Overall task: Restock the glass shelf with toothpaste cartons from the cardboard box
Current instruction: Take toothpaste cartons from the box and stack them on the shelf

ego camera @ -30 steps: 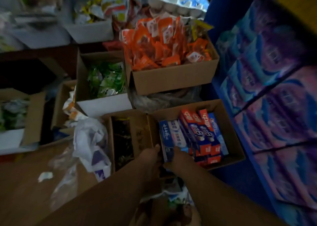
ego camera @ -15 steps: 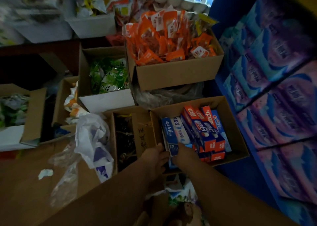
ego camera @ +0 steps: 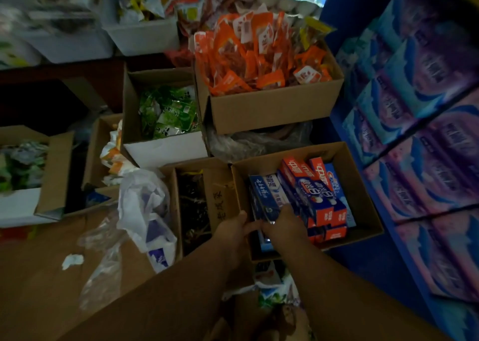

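Toothpaste cartons [ego camera: 308,193] lie packed in the open box [ego camera: 363,190], red-and-blue ones to the right, white-and-blue ones [ego camera: 267,195] to the left. Both hands are in at the near left corner: the left hand [ego camera: 233,230] has its fingers curled round the near end of a white-and-blue carton, and the right hand [ego camera: 286,220] presses on it from the other side. Above the box sits another full of orange packets [ego camera: 259,58].
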The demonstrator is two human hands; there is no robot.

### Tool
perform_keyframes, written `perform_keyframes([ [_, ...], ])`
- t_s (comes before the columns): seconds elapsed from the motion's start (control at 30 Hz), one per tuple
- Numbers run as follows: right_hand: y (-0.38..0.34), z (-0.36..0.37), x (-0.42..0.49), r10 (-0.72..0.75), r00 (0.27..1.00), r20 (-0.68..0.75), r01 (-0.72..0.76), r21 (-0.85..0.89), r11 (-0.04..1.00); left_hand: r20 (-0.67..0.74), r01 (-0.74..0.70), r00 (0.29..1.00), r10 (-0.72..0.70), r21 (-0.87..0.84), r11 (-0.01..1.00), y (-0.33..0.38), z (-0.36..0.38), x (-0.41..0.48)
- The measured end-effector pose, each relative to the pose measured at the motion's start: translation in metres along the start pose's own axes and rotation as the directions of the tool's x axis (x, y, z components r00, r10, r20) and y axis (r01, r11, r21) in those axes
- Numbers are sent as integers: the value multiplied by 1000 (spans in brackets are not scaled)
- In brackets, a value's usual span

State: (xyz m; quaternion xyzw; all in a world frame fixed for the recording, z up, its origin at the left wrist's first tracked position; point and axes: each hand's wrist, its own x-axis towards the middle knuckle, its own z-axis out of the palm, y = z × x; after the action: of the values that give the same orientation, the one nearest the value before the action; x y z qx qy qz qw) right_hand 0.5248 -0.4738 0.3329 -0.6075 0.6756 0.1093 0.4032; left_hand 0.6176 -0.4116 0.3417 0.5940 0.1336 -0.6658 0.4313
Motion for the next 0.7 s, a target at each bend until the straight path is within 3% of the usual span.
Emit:
perform_keyframes([
  [0.23, -50, -105, -30, 36, 995, -98, -22, 139, 990, 31, -131, 991, 132, -19, 991, 39, 34, -33],
  [0.4, -82, -184, -81, -92, 977, -190, 128, 190, 973, 153, -278, 948, 279, -31, 960, 93, 75, -88],
  [0.53, -97, -252, -132, -228, 902, -367, 309, 180, 934, 233, -418, 866, 441, -145, 897, 142, 123, -141],
  [0.7, -109, -327, -187, -308, 754, -580, 492, 189, 850, 404, -557, 713, 573, -170, 813, 190, 182, -206],
])
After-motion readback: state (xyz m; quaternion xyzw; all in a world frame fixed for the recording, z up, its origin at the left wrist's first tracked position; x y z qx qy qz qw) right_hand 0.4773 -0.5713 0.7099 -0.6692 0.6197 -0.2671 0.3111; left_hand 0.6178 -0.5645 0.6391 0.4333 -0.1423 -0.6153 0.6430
